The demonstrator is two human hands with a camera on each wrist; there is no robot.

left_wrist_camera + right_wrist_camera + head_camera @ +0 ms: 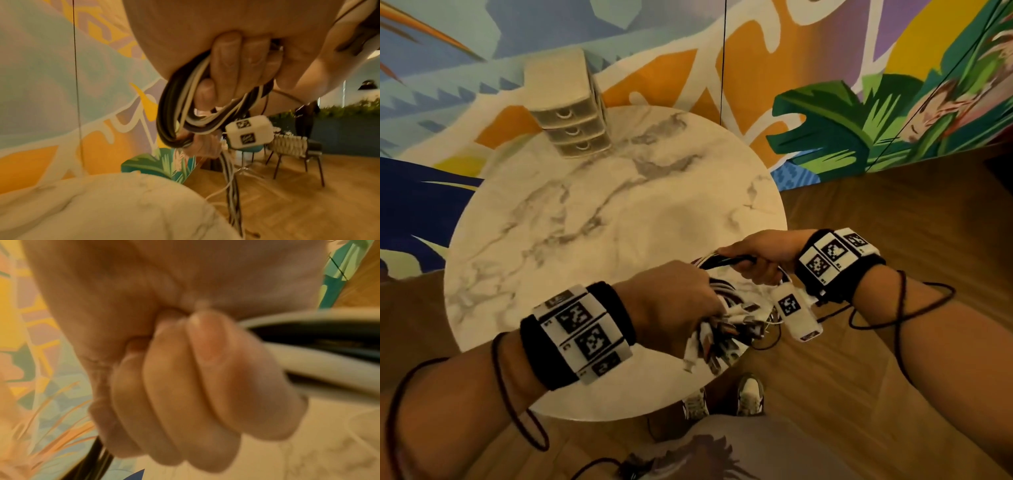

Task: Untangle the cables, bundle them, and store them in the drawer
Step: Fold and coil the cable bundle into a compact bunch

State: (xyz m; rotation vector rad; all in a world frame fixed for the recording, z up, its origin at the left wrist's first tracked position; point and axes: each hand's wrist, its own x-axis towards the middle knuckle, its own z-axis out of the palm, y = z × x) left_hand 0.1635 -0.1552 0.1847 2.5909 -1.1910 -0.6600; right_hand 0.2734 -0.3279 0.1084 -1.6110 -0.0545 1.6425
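Observation:
A bundle of black and white cables [726,262] hangs looped between my two hands above the near right edge of the round marble table [599,219]. My left hand [681,301] grips one side of the loop, with several plug ends [726,334] sticking out below it. My right hand [753,260] grips the other side in a fist. In the left wrist view my fingers [226,65] curl round the cable loop [176,116]. Black and white strands [320,344] run out of my fist [185,386] in the right wrist view. A small beige drawer unit [570,113] with three shut drawers stands at the table's far edge.
A painted mural wall [825,85] rises behind the table. Wooden floor [893,212] lies to the right, where chairs [298,154] stand. My shoes [750,394] show below the table's near edge. A thin black cord [723,61] hangs down in front of the wall.

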